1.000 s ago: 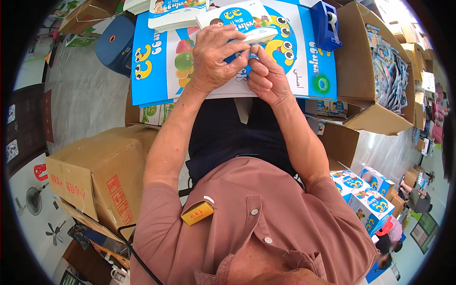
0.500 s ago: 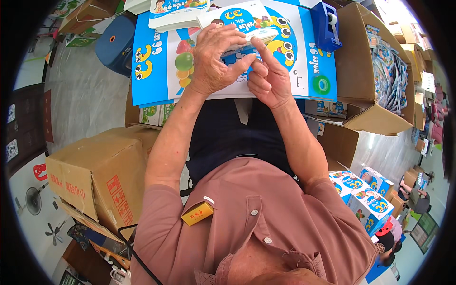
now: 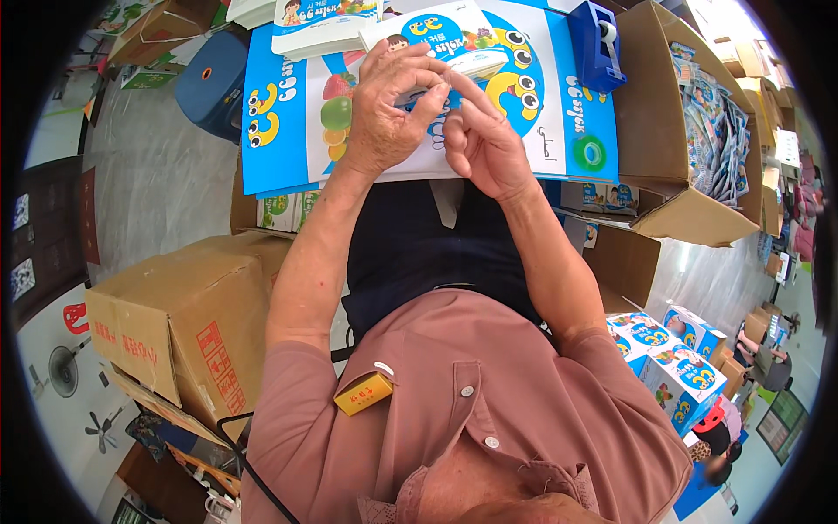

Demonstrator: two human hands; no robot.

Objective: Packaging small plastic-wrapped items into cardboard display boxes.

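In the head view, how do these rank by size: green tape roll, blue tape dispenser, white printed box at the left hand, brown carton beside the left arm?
1. Brown carton
2. White printed box, partly covered by the left hand
3. Blue tape dispenser
4. Green tape roll

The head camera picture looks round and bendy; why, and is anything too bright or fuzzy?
Head view: a fisheye lens bends straight edges near the black rim; the top right is washed out; the shiny grey floor catches glare; the bare left hand looks fairly clear, the far right edge fuzzier.
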